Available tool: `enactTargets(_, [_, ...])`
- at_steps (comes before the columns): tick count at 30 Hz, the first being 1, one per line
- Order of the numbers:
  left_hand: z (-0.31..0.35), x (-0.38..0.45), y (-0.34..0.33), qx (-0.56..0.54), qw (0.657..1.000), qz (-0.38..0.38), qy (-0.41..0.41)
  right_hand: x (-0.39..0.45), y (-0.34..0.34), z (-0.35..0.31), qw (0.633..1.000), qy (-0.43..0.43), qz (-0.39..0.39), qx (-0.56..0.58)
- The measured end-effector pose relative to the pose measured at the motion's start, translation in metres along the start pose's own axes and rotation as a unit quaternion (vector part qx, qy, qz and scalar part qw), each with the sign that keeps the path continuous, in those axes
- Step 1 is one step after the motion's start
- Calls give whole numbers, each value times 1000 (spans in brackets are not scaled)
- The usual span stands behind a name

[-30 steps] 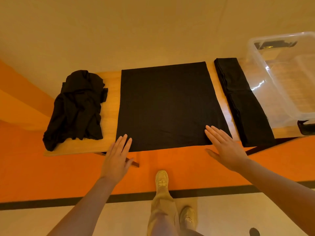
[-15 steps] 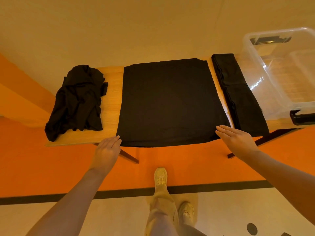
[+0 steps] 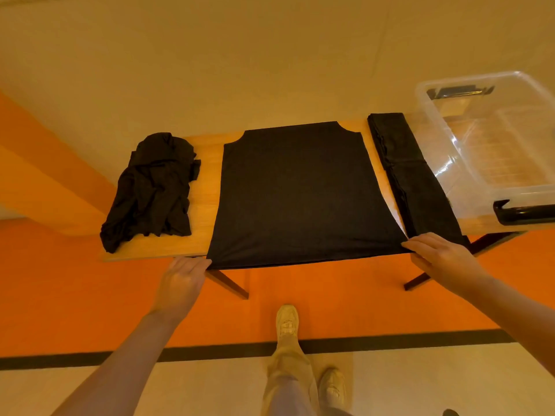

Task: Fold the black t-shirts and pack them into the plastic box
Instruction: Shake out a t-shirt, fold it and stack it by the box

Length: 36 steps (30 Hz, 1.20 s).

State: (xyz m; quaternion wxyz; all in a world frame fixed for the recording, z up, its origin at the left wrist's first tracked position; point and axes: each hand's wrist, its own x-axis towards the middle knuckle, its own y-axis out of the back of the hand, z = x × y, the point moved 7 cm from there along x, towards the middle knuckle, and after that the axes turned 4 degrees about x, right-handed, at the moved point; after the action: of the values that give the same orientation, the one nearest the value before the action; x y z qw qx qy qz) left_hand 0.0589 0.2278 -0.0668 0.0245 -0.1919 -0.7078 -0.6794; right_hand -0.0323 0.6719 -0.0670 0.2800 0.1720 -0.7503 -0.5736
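Both hands pinch near corners of flat shirt (image 3: pixel 295 190) on table (image 3: pixel 204 187): left hand (image 3: pixel 181 283), right hand (image 3: pixel 444 256); crumpled pile (image 3: pixel 153 190) left, folded shirt (image 3: pixel 411 175) and box (image 3: pixel 492 139) right.

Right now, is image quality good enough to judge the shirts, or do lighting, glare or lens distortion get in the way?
Head view: strong orange cast; wide-angle bowing of the table edge; glare streaks on the clear plastic box; the flat black t-shirt shows almost no fabric detail.
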Motion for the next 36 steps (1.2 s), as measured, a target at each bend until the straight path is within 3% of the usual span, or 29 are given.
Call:
enactTargets(7, [-2,-13,6,-44,999,-18,17,-10,-9,7,996,-25,-52,72])
enactTargets(11, [-18,-2,8,-158,980,-26,122,3,2,9,980,-111,-40,159])
enactTargets(16, [-39,23,16,-354,871,-39,339,20,9,30,904,-284,-35,318])
enactTargets(23, [-76,70,14,-491,750,-17,442,66,22,63,834,-356,-16,421])
enactTargets(36, [-168,248,-33,-493,749,-12,443,242,37,136,789,-418,59,447])
